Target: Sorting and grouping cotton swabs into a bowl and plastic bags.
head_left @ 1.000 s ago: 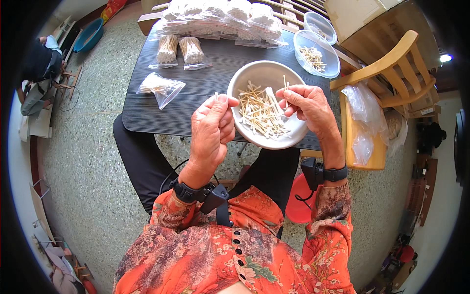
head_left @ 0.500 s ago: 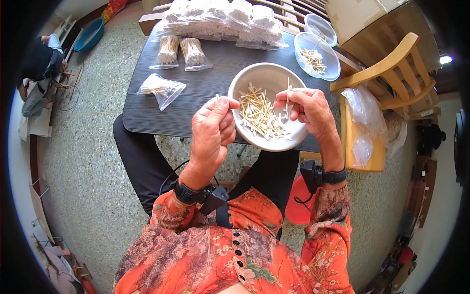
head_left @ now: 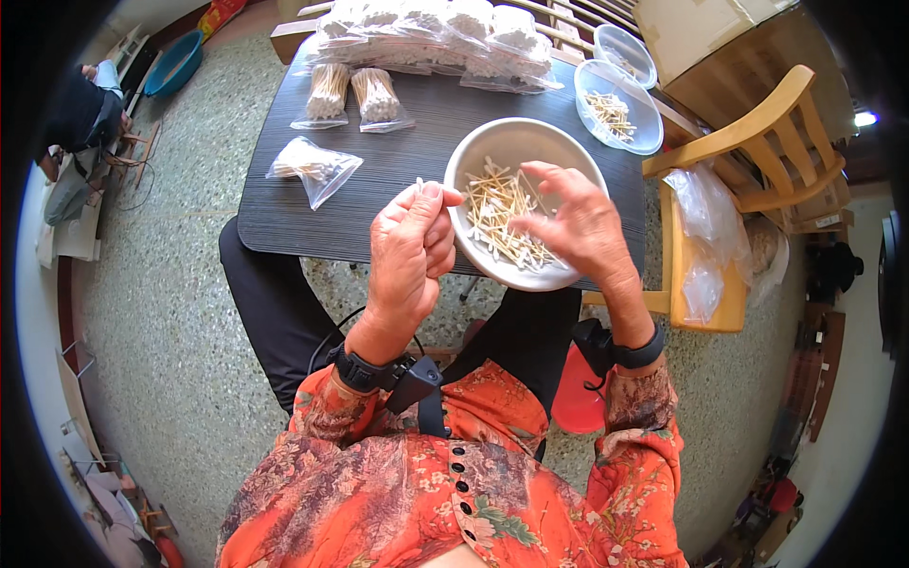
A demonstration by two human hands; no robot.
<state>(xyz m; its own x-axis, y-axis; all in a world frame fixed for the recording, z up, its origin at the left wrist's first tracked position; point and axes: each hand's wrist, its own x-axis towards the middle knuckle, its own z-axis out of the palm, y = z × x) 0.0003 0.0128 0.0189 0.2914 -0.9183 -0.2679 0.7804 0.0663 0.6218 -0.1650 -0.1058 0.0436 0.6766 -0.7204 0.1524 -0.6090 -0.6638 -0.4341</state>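
Observation:
A white bowl (head_left: 589,163) near the table's right side holds a loose heap of cotton swabs (head_left: 500,210) with pale wooden sticks. My left hand (head_left: 409,248) is closed at the bowl's left rim, thumb pressed on the forefinger. A white cotton tip (head_left: 419,183) pokes out above that pinch; the rest of the swab is hidden in the fingers. Over the right part of the bowl, my right hand (head_left: 582,225) has its thumb and fingers spread, slightly blurred, with nothing seen held in it.
Left of the bowl lies a small clear bag of swabs (head_left: 314,168). Two bundled bags (head_left: 377,98) stand behind it, before a pile of filled bags (head_left: 431,43). A clear tub (head_left: 632,118) with swabs is at back right, beside a wooden chair (head_left: 724,293) bearing plastic bags.
My right hand held a cotton swab upright between thumb and fingers; its fingers have opened and the swab is out of them. My left hand has stayed at the rim.

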